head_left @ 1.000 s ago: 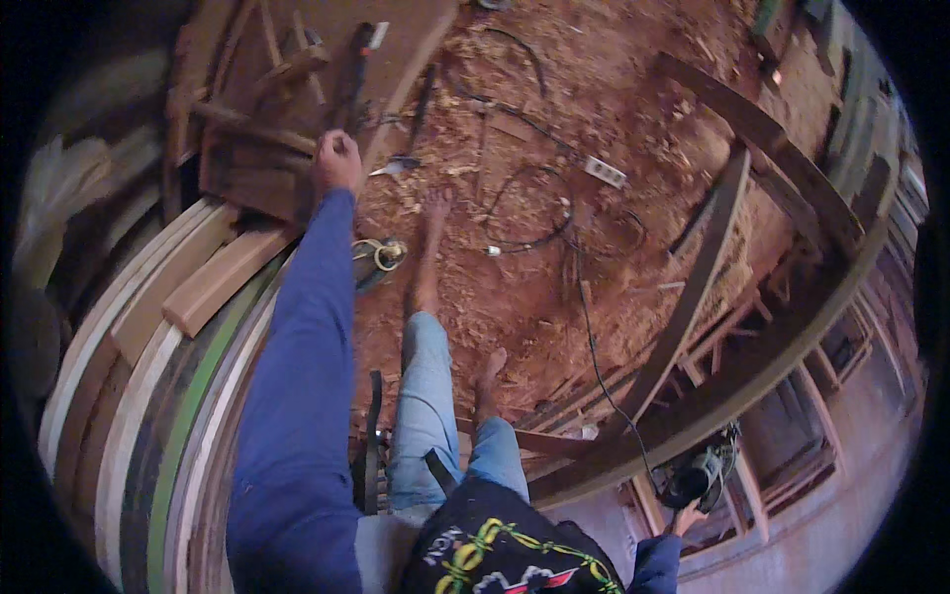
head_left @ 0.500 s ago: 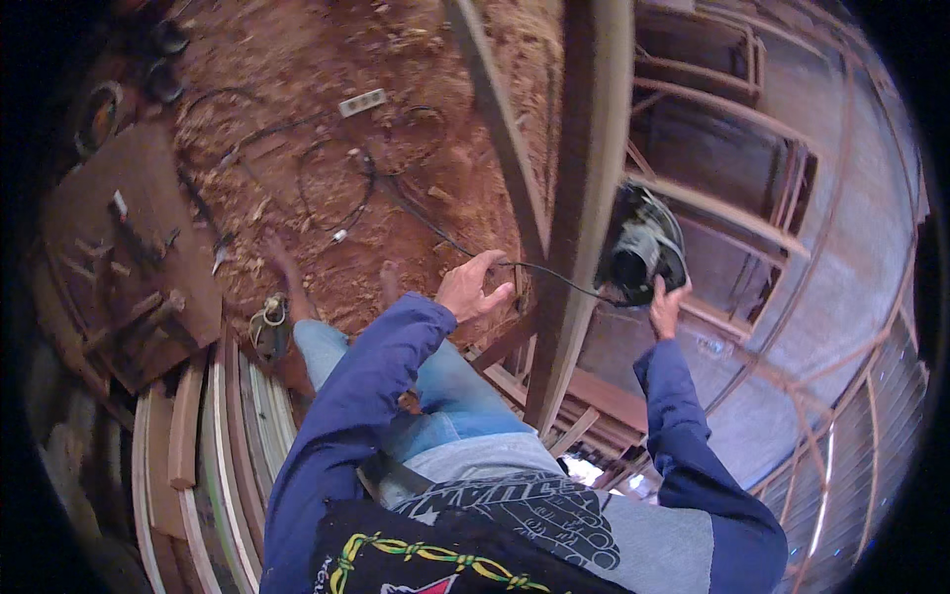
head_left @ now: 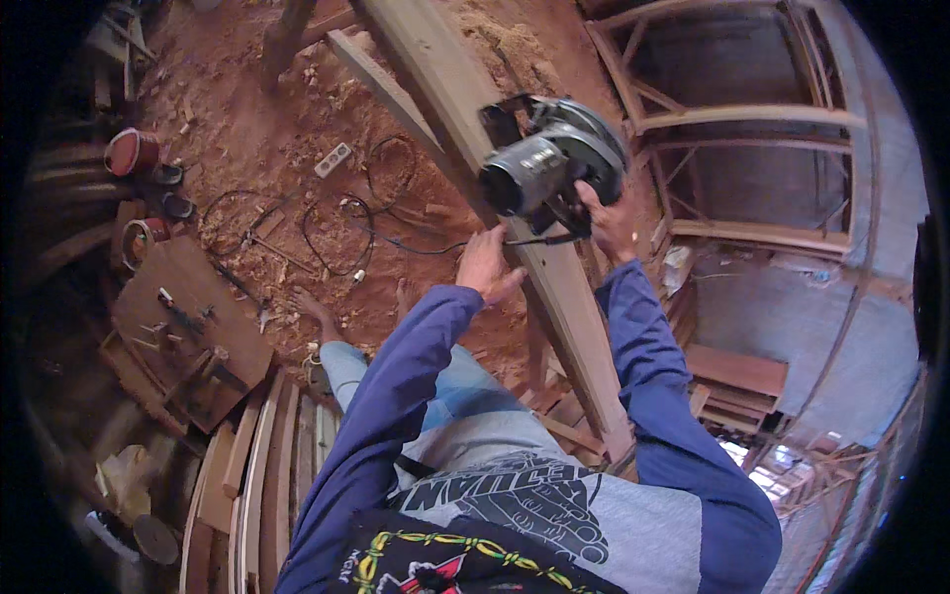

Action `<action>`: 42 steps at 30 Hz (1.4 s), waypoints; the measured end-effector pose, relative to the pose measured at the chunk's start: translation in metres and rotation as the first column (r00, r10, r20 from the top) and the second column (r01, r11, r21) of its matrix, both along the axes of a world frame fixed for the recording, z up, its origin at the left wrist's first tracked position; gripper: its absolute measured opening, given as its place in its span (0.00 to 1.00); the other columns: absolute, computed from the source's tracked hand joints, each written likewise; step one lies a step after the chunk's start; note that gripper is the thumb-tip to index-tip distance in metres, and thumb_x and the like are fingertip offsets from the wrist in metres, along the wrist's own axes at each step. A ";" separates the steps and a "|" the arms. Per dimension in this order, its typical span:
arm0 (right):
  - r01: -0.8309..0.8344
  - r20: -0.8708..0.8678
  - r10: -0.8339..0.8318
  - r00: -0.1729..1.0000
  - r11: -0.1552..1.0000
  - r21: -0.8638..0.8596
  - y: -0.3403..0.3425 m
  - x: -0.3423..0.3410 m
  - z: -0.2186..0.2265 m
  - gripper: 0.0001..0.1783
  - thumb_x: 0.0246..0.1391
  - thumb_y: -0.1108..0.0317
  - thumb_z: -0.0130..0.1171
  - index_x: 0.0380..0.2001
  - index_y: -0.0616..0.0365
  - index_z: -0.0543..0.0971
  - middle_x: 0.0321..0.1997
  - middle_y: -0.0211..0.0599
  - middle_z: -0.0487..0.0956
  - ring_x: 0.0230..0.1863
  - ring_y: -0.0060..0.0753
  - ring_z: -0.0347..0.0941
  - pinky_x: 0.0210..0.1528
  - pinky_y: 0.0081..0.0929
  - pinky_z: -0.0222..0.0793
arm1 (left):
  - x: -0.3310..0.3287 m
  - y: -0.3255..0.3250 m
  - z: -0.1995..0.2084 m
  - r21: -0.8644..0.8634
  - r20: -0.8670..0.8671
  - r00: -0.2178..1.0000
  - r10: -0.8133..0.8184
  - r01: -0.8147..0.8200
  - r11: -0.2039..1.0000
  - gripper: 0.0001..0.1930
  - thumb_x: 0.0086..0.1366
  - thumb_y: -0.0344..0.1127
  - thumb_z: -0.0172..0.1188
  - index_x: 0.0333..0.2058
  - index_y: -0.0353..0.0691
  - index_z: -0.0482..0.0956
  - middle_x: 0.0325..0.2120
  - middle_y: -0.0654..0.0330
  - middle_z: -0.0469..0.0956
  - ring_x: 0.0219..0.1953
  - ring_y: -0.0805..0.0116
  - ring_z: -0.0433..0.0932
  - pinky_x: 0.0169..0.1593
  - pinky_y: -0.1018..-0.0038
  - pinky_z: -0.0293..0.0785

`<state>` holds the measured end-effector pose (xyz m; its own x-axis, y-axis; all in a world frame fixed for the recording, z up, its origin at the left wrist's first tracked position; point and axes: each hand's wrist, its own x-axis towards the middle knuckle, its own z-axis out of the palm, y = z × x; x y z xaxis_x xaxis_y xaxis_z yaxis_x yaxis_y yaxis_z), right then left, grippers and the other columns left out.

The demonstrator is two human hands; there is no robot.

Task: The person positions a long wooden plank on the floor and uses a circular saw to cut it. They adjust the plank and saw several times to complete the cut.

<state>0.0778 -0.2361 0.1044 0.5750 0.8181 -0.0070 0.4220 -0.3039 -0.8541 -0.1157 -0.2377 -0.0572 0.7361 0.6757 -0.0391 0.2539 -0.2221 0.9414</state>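
My right hand (head_left: 609, 220) grips the rear handle of a circular saw (head_left: 554, 163) with a dark cylindrical motor and a rounded guard. The saw is over a long wooden beam (head_left: 559, 297) that slants across the view; whether its base touches the wood I cannot tell. By the beam's left edge is my left hand (head_left: 488, 265), its thumb apart from the fingers. The fingertips are at the edge, close to the saw's black cord (head_left: 430, 250), which runs left to the ground. My hand partly hides the cord.
A white power strip (head_left: 333, 160) and looped cables lie on ground strewn with shavings. At the left are a brown board with tools (head_left: 188, 327), a red bucket (head_left: 132, 153) and stacked planks (head_left: 259, 475). Wooden frames (head_left: 752, 117) stand at the right.
My right hand has brought the circular saw from the beam's right side to over it. My left hand has come to the beam's left edge. The view has shifted.
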 end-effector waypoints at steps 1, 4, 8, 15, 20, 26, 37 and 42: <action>0.004 -0.052 -0.003 0.999 1.000 0.009 -0.003 0.002 0.001 0.24 0.57 0.64 0.71 0.53 0.60 0.74 0.48 0.34 0.81 0.45 0.29 0.78 0.51 0.29 0.75 | 0.007 -0.005 -0.006 0.006 -0.066 0.997 -0.031 0.032 0.999 0.37 0.57 0.48 0.68 0.60 0.32 0.67 0.53 0.41 0.74 0.60 0.42 0.71 0.68 0.52 0.62; -0.007 -0.118 0.007 0.993 1.000 -0.006 -0.006 0.006 0.004 0.22 0.58 0.65 0.69 0.52 0.60 0.75 0.45 0.35 0.82 0.41 0.27 0.79 0.45 0.28 0.77 | 0.001 -0.024 -0.020 -0.011 -0.180 0.982 0.051 -0.054 0.998 0.25 0.61 0.47 0.65 0.48 0.33 0.75 0.43 0.42 0.80 0.50 0.42 0.77 0.56 0.53 0.72; -0.029 0.022 0.030 0.999 0.997 -0.071 -0.004 0.011 0.010 0.23 0.57 0.63 0.68 0.52 0.61 0.74 0.43 0.41 0.83 0.42 0.31 0.80 0.46 0.32 0.76 | -0.066 -0.022 -0.030 0.070 -0.307 0.939 0.154 -0.139 0.988 0.20 0.61 0.48 0.65 0.42 0.37 0.77 0.35 0.49 0.82 0.42 0.46 0.81 0.45 0.53 0.76; 0.005 -0.018 -0.009 1.000 0.983 -0.186 -0.013 0.027 0.022 0.28 0.54 0.61 0.69 0.55 0.61 0.74 0.46 0.46 0.84 0.46 0.42 0.82 0.50 0.35 0.76 | -0.190 -0.008 -0.008 0.164 -0.468 0.876 0.112 -0.039 0.986 0.17 0.58 0.49 0.66 0.36 0.41 0.78 0.29 0.51 0.79 0.38 0.48 0.80 0.44 0.56 0.75; -0.053 0.114 0.062 0.992 0.995 -0.084 -0.021 0.023 0.031 0.26 0.54 0.64 0.69 0.54 0.58 0.74 0.42 0.47 0.85 0.43 0.41 0.84 0.47 0.35 0.77 | -0.249 -0.006 0.025 0.261 -0.547 0.828 0.119 0.034 0.965 0.23 0.58 0.57 0.65 0.33 0.40 0.78 0.30 0.50 0.79 0.39 0.48 0.79 0.44 0.56 0.74; -0.109 0.059 0.114 0.992 0.991 -0.072 -0.034 0.023 0.038 0.26 0.54 0.64 0.68 0.54 0.58 0.73 0.39 0.45 0.86 0.39 0.40 0.84 0.44 0.36 0.78 | -0.295 0.007 0.088 0.272 -0.658 0.739 0.145 0.054 0.961 0.25 0.59 0.55 0.66 0.41 0.36 0.82 0.37 0.49 0.81 0.42 0.49 0.79 0.49 0.58 0.74; -0.165 0.059 0.172 0.983 0.980 -0.112 -0.034 0.038 0.051 0.23 0.55 0.69 0.67 0.54 0.56 0.74 0.36 0.43 0.85 0.39 0.29 0.83 0.43 0.32 0.77 | -0.263 0.029 0.143 0.111 -0.612 0.780 0.133 -0.082 0.990 0.22 0.56 0.53 0.70 0.30 0.37 0.79 0.29 0.50 0.80 0.36 0.48 0.79 0.43 0.58 0.74; -0.138 0.073 0.148 0.986 0.983 -0.119 -0.039 0.033 0.057 0.23 0.56 0.68 0.67 0.54 0.56 0.74 0.36 0.43 0.85 0.38 0.29 0.83 0.43 0.32 0.77 | -0.253 0.031 0.146 0.144 -0.528 0.819 0.226 -0.176 0.974 0.21 0.54 0.51 0.72 0.33 0.38 0.81 0.32 0.50 0.81 0.40 0.48 0.79 0.46 0.58 0.74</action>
